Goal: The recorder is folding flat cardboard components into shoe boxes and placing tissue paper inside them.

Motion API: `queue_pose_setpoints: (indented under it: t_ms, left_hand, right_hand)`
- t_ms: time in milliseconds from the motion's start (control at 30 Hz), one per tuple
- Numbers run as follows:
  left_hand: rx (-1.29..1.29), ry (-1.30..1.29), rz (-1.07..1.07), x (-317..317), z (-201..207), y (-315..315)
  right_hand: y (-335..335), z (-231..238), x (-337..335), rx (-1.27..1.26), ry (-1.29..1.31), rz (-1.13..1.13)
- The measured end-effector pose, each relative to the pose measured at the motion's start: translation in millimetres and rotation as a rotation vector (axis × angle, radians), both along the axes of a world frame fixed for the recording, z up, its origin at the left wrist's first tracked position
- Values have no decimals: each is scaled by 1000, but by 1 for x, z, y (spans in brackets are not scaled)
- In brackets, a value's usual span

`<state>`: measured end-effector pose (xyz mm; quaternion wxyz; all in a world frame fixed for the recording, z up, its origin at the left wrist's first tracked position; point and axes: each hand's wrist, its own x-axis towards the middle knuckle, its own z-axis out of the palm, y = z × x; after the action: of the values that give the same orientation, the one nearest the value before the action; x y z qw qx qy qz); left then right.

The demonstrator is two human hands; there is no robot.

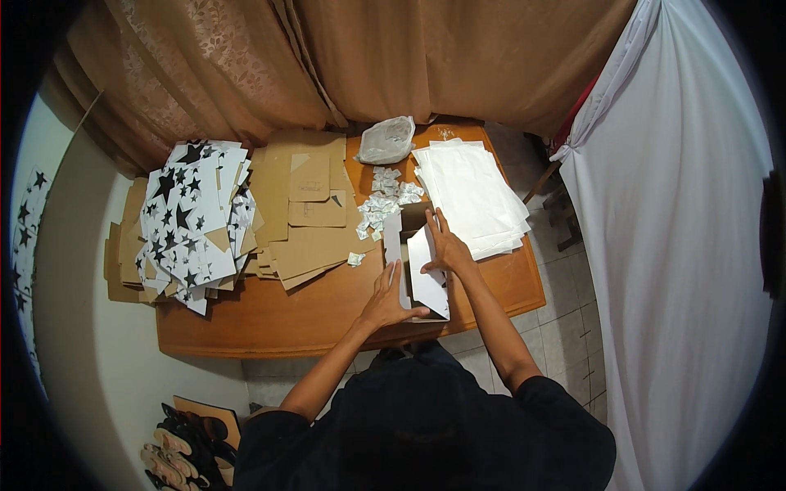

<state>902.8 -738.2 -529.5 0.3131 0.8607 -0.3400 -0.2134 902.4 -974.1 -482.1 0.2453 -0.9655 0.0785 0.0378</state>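
Presently; white box (pixel 428 277) on desk (pixel 270 323), near front edge; grip: left hand (pixel 385 304) and right hand (pixel 447 248) splayed against it, unclenched; risk: uneven pressing could crease or skid it

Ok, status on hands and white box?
Left hand on white box, left side; right hand on right side. Box open. Small packets near far end.

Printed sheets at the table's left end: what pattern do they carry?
The printed sheets show black stars on white, best seen in the head view.
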Motion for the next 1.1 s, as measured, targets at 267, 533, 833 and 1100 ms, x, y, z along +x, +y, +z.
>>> queue_pose_setpoints:
  t_ms: [267,533,833,1100]
  left_hand:
    - [280,-128,-177,-14,30,-9]
    - [78,-213,-172,-16,2,-8]
    - [270,-203,-261,-22,21,-9]
    - [239,-283,-258,-17,-4,-7]
  right_hand:
    - [1,-10,-3,-32,157,-66]
    - [-6,-21,-2,-13,134,-47]
    - [-7,-9,3,-41,168,-93]
    - [-1,-20,-24,72,-51,-183]
